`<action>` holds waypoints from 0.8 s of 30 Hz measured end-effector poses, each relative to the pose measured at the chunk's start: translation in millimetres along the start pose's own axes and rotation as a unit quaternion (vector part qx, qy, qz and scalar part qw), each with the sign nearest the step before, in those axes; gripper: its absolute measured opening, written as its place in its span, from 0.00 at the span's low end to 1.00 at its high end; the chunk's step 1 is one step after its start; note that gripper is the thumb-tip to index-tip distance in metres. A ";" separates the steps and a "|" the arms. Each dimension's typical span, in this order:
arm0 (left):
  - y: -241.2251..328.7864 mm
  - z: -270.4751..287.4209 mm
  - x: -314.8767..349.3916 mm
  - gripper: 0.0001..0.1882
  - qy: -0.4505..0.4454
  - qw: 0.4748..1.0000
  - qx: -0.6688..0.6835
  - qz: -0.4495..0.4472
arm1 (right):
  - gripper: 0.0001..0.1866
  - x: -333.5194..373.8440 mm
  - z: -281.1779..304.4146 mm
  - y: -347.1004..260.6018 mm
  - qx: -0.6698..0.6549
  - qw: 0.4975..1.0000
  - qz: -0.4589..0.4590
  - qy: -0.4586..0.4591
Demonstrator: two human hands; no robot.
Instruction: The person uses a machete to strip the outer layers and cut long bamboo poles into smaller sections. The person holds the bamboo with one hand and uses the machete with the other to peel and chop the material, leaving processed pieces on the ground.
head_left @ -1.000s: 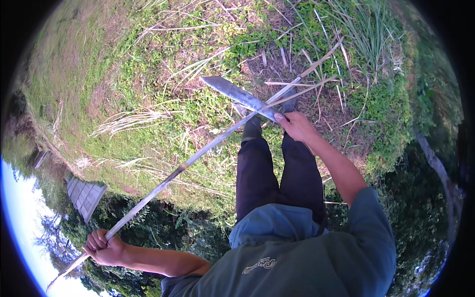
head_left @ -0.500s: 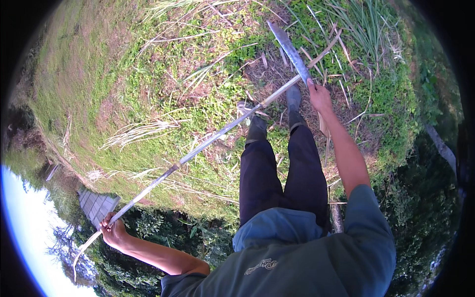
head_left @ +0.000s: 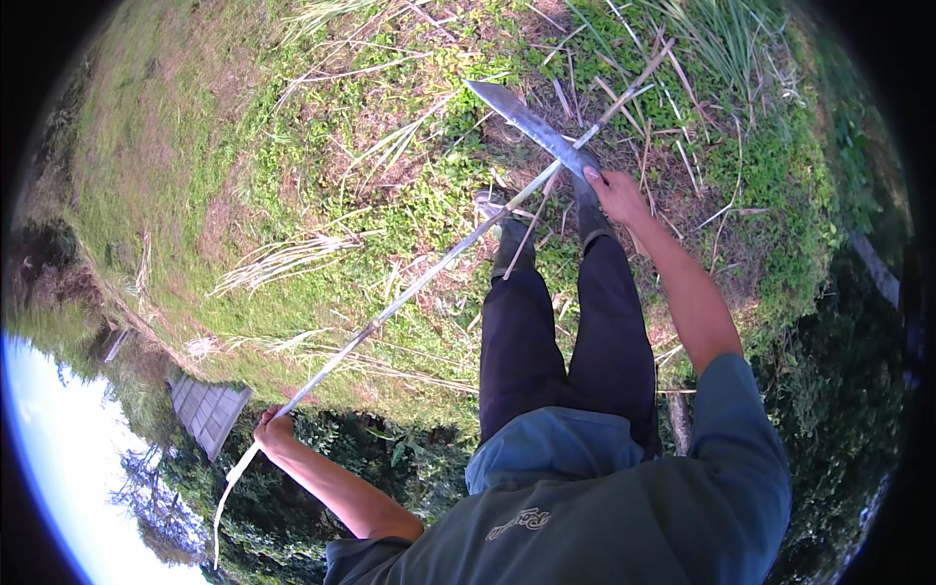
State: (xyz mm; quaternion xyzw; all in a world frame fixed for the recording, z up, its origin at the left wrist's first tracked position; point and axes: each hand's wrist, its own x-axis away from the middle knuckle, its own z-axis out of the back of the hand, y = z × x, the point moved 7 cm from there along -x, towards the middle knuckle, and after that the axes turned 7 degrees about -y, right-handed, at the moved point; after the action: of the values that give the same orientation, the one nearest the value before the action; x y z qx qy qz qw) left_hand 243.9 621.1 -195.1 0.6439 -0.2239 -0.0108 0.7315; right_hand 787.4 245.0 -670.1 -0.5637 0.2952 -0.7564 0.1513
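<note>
My left hand, at the lower left, is closed around a long, pale, jointed stalk. A thin, bent tail of the stalk hangs past that hand. From there the stalk slants up to the right, across and above my legs. My right hand grips a machete, its handle mostly hidden by the fingers. The broad grey machete blade points up and left and crosses over the stalk near its far part; whether they touch I cannot tell. A thin brown strip shows just below the crossing.
My dark boots stand on grass strewn with cut stalks and dry strips. A bundle of pale stalks lies to the left. Long green leaves are at the upper right. Beyond are a tiled roof and dark bushes.
The machete has swung left, its tip now lower and farther left. My left hand has shifted right and slightly up with the stalk. A thin strip now shows below the blade.
</note>
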 end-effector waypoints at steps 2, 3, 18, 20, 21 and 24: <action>-2.5 9.8 -5.2 0.12 0.011 1.000 0.016 0.001 | 0.35 17.1 -26.8 -26.5 0.002 0.999 0.043 -0.028; -3.8 12.2 -11.5 0.12 0.004 1.000 0.023 0.001 | 0.37 24.7 -37.4 -38.7 0.024 0.997 0.043 -0.053; -81.3 -28.0 41.3 0.11 -0.478 0.876 0.068 -0.005 | 0.39 18.2 22.7 84.8 -0.073 0.979 -0.163 0.094; -110.9 -37.9 108.6 0.14 -0.486 0.872 0.059 -0.006 | 0.40 12.9 46.1 105.7 -0.054 0.973 -0.193 0.111; -104.9 -41.1 114.2 0.15 -0.496 0.866 0.052 -0.032 | 0.40 8.6 60.2 113.8 -0.047 0.970 -0.206 0.120; -95.1 -53.2 132.0 0.21 -0.473 0.872 0.043 -0.118 | 0.41 -10.5 97.3 138.2 -0.008 0.961 -0.238 0.139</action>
State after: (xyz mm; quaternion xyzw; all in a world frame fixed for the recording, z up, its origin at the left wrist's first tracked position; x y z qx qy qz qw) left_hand 406.7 614.6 -247.5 0.6146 -0.4657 -0.3904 0.5029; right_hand 868.0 116.3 -744.9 -0.5082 0.1768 -0.8390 -0.0807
